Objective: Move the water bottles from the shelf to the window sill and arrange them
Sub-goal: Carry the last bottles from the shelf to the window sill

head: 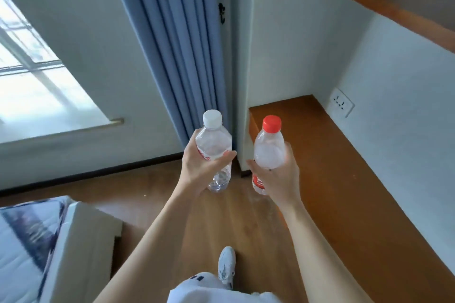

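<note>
Head view: I am standing on the wooden floor (209, 216), with the blue curtain (177, 44) hanging ahead, the lower shelf (332, 167) running along the right wall and the window sill (54, 130) lying at left. My left grip (197, 170) is clamping around the white-capped bottle (214, 142), thumb crossing its front; my right grip (280, 177) is clamping around the red-capped bottle (269, 147). Both bottles are riding roughly upright in the air, side by side, not touching, between sill and shelf.

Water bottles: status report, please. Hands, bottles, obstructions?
Left hand grips white-capped bottle; right hand grips red-capped bottle. Both upright, not yet placed. Window sill ahead left, no obstruction seen.
</note>
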A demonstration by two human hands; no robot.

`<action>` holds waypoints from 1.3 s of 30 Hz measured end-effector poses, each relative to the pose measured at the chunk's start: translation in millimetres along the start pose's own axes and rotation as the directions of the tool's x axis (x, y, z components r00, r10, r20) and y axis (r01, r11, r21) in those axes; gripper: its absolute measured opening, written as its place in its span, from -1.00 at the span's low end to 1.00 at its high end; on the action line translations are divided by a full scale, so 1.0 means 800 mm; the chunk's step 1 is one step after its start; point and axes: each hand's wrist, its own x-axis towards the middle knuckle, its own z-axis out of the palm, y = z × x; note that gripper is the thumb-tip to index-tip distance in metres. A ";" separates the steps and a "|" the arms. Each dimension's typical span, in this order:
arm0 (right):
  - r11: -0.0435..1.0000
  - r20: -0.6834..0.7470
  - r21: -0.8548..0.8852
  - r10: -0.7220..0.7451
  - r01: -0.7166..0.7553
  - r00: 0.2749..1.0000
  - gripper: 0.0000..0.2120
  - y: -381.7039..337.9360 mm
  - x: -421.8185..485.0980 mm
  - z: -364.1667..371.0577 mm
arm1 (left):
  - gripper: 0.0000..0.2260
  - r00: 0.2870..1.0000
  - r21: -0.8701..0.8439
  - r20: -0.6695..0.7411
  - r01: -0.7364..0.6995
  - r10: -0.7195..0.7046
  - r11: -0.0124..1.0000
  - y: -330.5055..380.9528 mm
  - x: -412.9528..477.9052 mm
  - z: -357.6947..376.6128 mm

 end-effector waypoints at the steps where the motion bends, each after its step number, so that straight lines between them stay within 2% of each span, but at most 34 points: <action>1: 1.000 0.045 0.016 -0.012 0.011 0.999 -0.44 -0.003 -0.003 0.018 | -0.59 0.999 0.002 -0.049 0.010 -0.010 1.000 -0.004 -0.007 -0.020; 7: 0.999 0.255 0.028 -0.052 0.047 0.965 -0.46 -0.031 -0.012 0.119 | -0.63 0.943 0.036 -0.331 0.061 -0.046 0.997 -0.020 -0.043 -0.120; 13: 0.998 0.402 0.042 -0.068 0.056 0.913 -0.50 -0.056 -0.004 0.214 | -0.58 0.863 0.068 -0.503 0.102 -0.054 0.992 -0.043 -0.041 -0.202; 23: 0.991 0.507 0.026 -0.125 0.130 0.853 -0.45 -0.099 0.082 0.422 | -0.54 0.772 0.055 -0.633 0.127 -0.064 0.990 -0.085 0.072 -0.354; 27: 0.992 0.534 0.029 -0.121 0.125 0.837 -0.48 -0.128 0.123 0.509 | -0.56 0.766 0.067 -0.640 0.138 -0.064 0.988 -0.092 0.131 -0.423; 34: 0.983 0.550 0.001 -0.155 0.185 0.820 -0.43 -0.156 0.166 0.621 | -0.57 0.729 0.051 -0.681 0.146 -0.073 0.988 -0.092 0.207 -0.521; 39: 0.965 0.599 -0.010 -0.203 0.261 0.775 -0.38 -0.170 0.190 0.696 | -0.55 0.690 0.034 -0.718 0.162 -0.088 0.986 -0.107 0.241 -0.572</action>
